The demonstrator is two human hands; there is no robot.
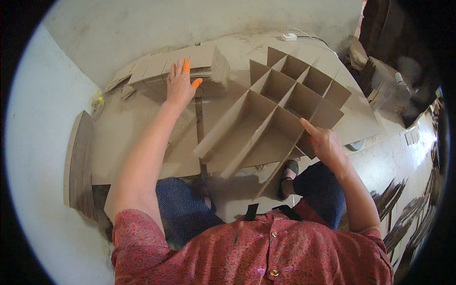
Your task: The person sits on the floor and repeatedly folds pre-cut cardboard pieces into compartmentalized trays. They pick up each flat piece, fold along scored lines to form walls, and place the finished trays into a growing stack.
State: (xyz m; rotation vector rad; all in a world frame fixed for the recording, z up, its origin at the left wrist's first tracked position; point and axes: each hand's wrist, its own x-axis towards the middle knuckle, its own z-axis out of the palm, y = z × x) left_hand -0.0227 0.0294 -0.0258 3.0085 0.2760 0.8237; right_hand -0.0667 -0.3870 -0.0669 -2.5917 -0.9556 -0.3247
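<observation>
Pinching one cardboard divider grid [285,109] at its near edge, right hand [327,145] steadied it mid-surface; left hand [179,85], fingers spread, pressed one cardboard stack [190,66] near the wall.

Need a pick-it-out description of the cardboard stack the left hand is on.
Start at the open cardboard divider grid mid-frame. To its left, by the wall, the left hand rests on the stack of flat cardboard strips. Unlike the grid, it's a solid pile, unassembled.

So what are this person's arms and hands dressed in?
Both forearms are bare. The left hand wears orange rubber caps on two fingers; the right hand shows none. A short-sleeved red patterned shirt with buttons covers the upper arms.
</observation>
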